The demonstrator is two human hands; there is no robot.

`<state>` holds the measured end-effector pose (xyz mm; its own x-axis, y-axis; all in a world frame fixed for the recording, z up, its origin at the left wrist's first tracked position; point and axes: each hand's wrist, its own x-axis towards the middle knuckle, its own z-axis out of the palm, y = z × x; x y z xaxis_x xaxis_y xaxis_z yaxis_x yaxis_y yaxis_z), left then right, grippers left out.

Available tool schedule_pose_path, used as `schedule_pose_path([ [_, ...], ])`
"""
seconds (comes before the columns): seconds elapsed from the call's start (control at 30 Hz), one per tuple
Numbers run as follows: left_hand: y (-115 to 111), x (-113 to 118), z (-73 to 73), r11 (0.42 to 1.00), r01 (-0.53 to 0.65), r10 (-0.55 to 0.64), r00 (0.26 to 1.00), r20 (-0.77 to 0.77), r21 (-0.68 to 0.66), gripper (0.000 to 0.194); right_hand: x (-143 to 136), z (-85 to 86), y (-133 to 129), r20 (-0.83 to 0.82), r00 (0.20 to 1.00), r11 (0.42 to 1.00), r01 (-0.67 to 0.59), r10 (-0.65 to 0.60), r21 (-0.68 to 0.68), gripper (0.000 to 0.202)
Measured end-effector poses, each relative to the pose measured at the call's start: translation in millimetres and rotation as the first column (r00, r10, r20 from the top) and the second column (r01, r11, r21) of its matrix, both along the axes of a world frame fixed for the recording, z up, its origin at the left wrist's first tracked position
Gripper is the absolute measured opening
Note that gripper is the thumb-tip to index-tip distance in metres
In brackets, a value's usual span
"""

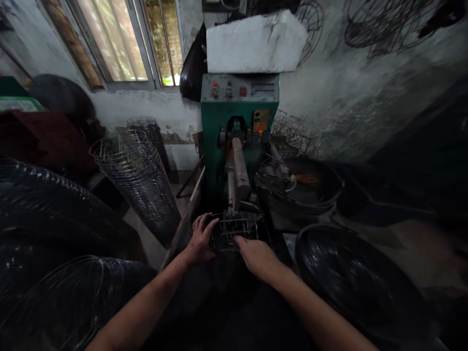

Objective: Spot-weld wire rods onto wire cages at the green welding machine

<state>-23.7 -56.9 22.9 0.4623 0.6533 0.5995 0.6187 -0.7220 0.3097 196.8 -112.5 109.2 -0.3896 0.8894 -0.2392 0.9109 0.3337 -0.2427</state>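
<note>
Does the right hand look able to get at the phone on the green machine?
Probably, with a forward reach: the phone is mostly exposed, though the right hand is at the wire frame and metal bars jutting from the green machine crowd the way.

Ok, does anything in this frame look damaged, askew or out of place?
The white block on the green machine looks odd: it juts past the machine's right edge in this view. A phone against the machine's front also seems out of place.
</note>
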Motion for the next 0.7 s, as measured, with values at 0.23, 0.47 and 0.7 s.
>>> schedule_pose_path([
  [0.23,10,10,-8.2,0.998,-0.014,0.016,0.999,0.029,-0.057,0.093,13,-8.1,7,-0.069,0.995,0.994,-0.071,0.076,0.078,0.038],
  [0.47,16,16,-25.4,0.996,0.006,-0.002,0.999,0.036,-0.092,0.094,20,-22.0,16,-0.103,0.987,0.991,-0.119,0.124,0.057,0.032],
  [0.7,19,21,-53.1,0.999,0.021,-0.018,0.996,0.087,-0.040,0.096,23,-31.7,17,-0.091,0.986,0.989,-0.135,0.140,0.052,0.037],
])
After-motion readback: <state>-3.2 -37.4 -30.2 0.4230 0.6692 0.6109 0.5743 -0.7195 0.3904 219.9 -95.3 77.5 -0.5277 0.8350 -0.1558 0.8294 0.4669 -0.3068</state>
